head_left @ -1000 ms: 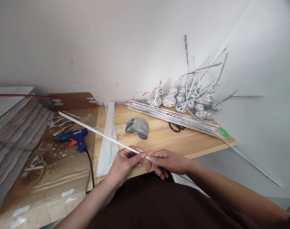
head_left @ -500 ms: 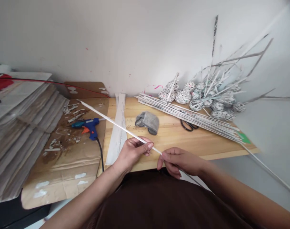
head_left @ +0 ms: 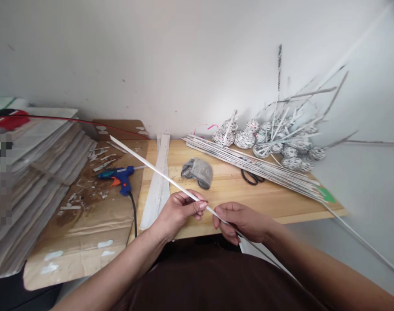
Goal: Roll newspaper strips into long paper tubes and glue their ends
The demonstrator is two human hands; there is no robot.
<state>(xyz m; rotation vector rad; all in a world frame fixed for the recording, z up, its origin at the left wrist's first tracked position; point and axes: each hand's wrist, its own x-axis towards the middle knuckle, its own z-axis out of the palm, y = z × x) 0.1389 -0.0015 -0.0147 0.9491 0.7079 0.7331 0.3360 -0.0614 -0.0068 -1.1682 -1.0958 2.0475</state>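
Observation:
A thin white rolled-paper stick (head_left: pixel 151 167) slants from the upper left, over the cardboard, down through both hands. My left hand (head_left: pixel 185 209) pinches it between thumb and fingers. Just to the right, my right hand (head_left: pixel 238 219) is closed on the same stick lower down, and the lower end runs on past that wrist toward my lap. Beyond the left hand, flat white paper strips (head_left: pixel 154 185) lie on the wooden table (head_left: pixel 212 229). A crumpled grey cloth (head_left: pixel 198 172) sits behind the hands.
Several more paper sticks (head_left: pixel 248 162) lie bundled over black-handled scissors (head_left: pixel 252 177). Woven paper shapes (head_left: pixel 245 138) stand along the wall. At left, a blue glue gun (head_left: pixel 122 176) rests on stained cardboard (head_left: pixel 119 224) with scraps, beside stacked newspapers (head_left: pixel 54 172).
The view has shifted slightly, so the table things sit a little lower. My right hand has shifted slightly along the stick, and more stick shows beyond its fingertips.

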